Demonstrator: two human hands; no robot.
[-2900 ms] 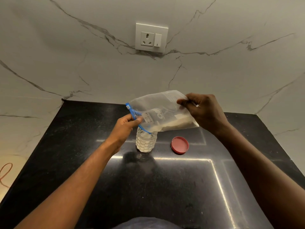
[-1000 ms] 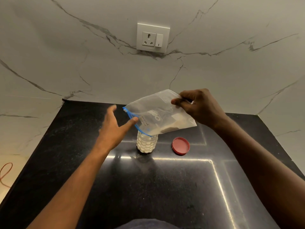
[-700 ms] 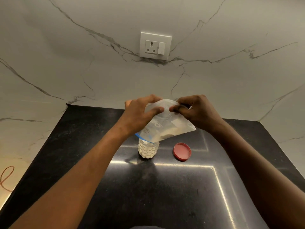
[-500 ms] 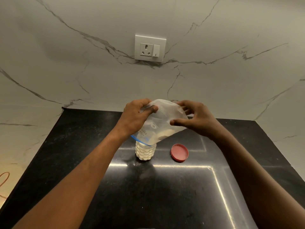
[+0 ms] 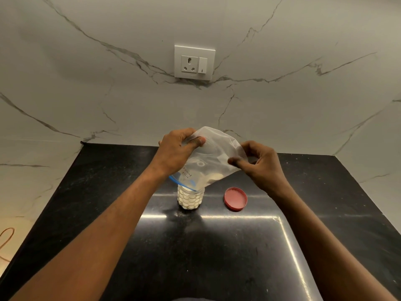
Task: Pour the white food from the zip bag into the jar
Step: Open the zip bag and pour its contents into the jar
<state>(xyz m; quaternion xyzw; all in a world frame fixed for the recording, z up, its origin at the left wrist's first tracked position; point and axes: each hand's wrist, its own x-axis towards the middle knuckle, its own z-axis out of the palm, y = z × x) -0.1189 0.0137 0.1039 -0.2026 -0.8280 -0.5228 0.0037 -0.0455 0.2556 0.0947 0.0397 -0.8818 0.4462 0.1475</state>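
Note:
A clear zip bag (image 5: 211, 158) with a blue zip strip hangs mouth-down over a small textured clear jar (image 5: 190, 197) standing on the black counter (image 5: 195, 257). The jar is nearly full of white food, and a little white food lies near the bag's mouth. My left hand (image 5: 176, 153) pinches the bag's upper left part. My right hand (image 5: 259, 165) pinches its right corner between thumb and fingers. The bag's mouth covers the jar's opening.
The jar's red lid (image 5: 235, 198) lies flat on the counter just right of the jar. A white wall socket (image 5: 194, 62) sits on the marble backsplash. An orange cord (image 5: 6, 242) shows beyond the counter's left edge.
My left hand let go of the bag's mouth and took hold of its upper part. The bag swung from lying sideways to mouth-down over the jar. My right hand shifted its grip to the corner.

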